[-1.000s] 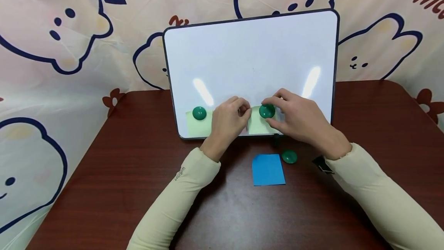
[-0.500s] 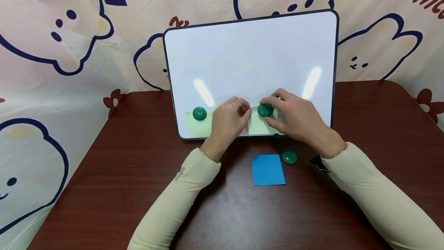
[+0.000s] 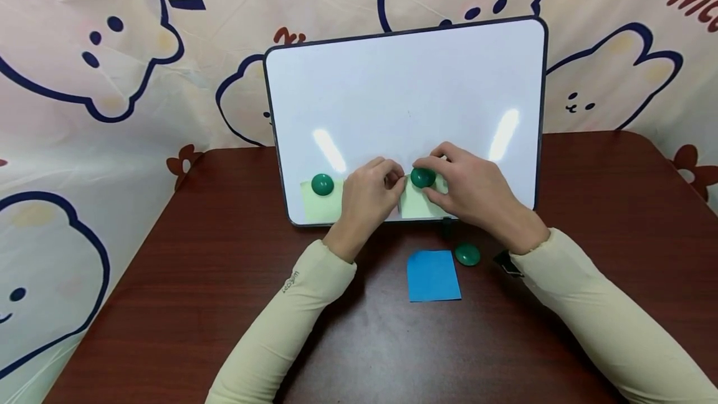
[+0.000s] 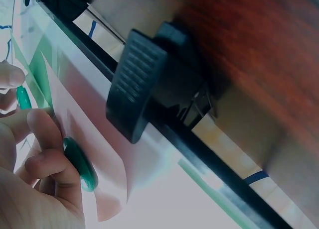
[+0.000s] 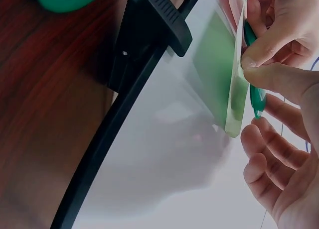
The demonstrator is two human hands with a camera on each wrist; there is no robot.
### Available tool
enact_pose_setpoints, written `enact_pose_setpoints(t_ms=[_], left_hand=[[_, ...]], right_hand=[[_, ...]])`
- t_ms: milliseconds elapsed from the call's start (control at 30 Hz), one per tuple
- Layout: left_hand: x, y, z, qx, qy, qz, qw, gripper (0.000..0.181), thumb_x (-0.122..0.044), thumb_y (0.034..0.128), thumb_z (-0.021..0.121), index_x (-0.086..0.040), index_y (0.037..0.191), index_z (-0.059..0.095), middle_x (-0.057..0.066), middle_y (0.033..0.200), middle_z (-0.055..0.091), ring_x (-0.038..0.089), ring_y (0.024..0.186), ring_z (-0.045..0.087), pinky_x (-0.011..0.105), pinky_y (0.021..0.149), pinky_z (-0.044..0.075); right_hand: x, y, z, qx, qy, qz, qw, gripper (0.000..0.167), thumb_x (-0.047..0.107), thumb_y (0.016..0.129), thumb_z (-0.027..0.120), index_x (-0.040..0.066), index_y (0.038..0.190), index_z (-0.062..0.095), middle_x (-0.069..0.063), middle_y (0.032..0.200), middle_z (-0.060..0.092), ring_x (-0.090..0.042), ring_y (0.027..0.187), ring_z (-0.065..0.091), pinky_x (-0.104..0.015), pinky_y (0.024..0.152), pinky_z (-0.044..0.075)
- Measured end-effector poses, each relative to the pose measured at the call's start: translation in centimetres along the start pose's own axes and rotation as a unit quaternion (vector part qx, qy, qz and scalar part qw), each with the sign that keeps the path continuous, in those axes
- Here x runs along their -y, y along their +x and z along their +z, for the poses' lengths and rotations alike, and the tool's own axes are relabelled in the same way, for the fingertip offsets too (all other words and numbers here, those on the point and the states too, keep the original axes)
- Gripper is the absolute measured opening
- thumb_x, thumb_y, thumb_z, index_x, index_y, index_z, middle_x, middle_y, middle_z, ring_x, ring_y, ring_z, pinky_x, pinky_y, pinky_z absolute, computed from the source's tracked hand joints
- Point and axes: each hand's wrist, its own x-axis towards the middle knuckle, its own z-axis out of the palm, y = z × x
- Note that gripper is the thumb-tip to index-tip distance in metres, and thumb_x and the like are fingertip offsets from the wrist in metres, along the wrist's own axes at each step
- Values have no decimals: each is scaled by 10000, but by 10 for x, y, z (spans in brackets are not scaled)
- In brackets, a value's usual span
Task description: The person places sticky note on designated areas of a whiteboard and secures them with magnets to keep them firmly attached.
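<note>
The right hand (image 3: 473, 189) has shifted toward nine o'clock since a second ago, pinching a green disc (image 3: 423, 177) at its nine o'clock, over the upper edge of a pale green note (image 3: 419, 204). Farther toward nine, the left hand (image 3: 367, 192) pinches that note's ten o'clock corner. A blue note (image 3: 434, 276) lies at the right hand's seven o'clock.

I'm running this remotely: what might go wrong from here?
The light-green note might go crooked: the left hand is at its upper left corner while the right hand holds a green magnet by its top edge. The pink note appears to curl off the whiteboard, so the left hand could snag it. The spare magnet lies on the table near the right sleeve, which may knock it.
</note>
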Motion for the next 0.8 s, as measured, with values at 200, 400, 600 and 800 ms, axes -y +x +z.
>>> enact_pose_setpoints(t_ms=[200,400,600,800], left_hand=[[0,0,0,-27,8,-8,10000,67,-183,895,743,-117,881,742,13,826,699,131,737,658,277,659,539],[-1,-1,2,56,2,-37,10000,72,-190,900,741,-118,892,741,15,835,702,133,744,660,273,661,540],[-2,0,2,5,86,-6,10000,70,-187,894,747,-118,884,743,14,825,704,128,732,661,267,651,539],[-1,0,0,-6,94,18,10000,69,-183,897,743,-115,886,741,16,827,704,129,726,657,272,643,536]], right_hand=[[-1,1,1,1,-30,11,10000,405,263,822,815,172,1201,704,-75,1099,633,-207,829,637,-380,644,584],[-3,1,4,0,-70,-5,10000,392,246,829,806,168,1199,703,-82,1102,632,-215,824,642,-390,642,585],[-5,2,6,-140,-205,-137,9996,384,228,828,806,158,1191,704,-90,1094,636,-217,798,644,-385,623,582],[-4,3,8,-242,-370,-274,9986,389,240,828,815,146,1192,715,-94,1091,645,-226,807,662,-383,619,582]])
